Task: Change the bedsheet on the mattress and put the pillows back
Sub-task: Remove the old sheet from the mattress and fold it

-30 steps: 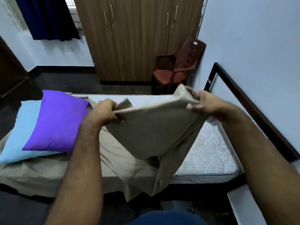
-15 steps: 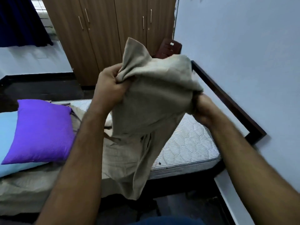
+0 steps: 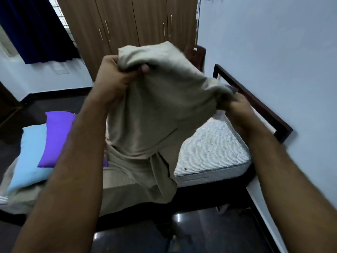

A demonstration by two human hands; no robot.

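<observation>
A beige bedsheet (image 3: 160, 110) is bunched up in the air in front of me, its lower part trailing down onto the bed. My left hand (image 3: 116, 75) grips a gathered fold at the top left. My right hand (image 3: 235, 105) grips the sheet's right side, lower down. The white quilted mattress (image 3: 211, 152) lies bare at its right end. On the left end a purple pillow (image 3: 58, 137) leans on a light blue pillow (image 3: 32, 156), both on the part of the sheet that still lies on the bed.
A dark bed frame rail (image 3: 255, 101) runs along the pale blue wall at right. A brown wardrobe (image 3: 138, 22) stands behind, with a brown chair (image 3: 197, 53) partly hidden by the sheet. A dark blue curtain (image 3: 36, 30) hangs at upper left. The floor is dark and glossy.
Both hands have lifted the sheet off the mattress and gathered it into a bundle, the left hand rising highest. More of the mattress's right end shows bare.
</observation>
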